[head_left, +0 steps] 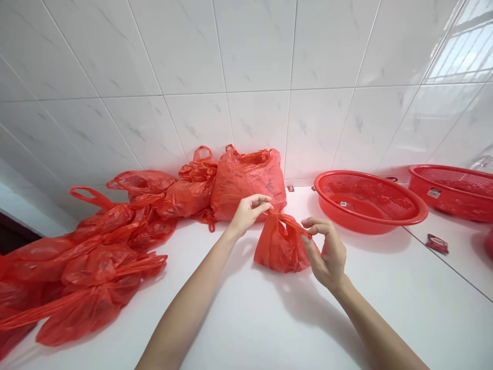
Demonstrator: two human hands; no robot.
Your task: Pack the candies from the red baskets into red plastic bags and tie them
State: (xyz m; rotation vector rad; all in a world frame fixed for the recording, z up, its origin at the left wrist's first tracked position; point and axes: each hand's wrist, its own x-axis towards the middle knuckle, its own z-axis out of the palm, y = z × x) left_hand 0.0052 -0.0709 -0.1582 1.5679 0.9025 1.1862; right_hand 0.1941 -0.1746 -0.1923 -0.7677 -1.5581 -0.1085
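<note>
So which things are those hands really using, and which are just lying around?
Being used:
left hand
right hand
small red plastic bag, pinched by its handles

Just lying about:
tied red bags
big red bag
red basket
farther red basket

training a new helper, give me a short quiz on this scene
1. What are the left hand and right hand both holding?
2. True or false: the nearer red mesh basket is full of bags.
3. Where is the heap of red plastic bags? a) left of the hands b) inside a basket c) right of the baskets

Key: 1 the handles of the small red plastic bag; 2 false; 3 a
</note>
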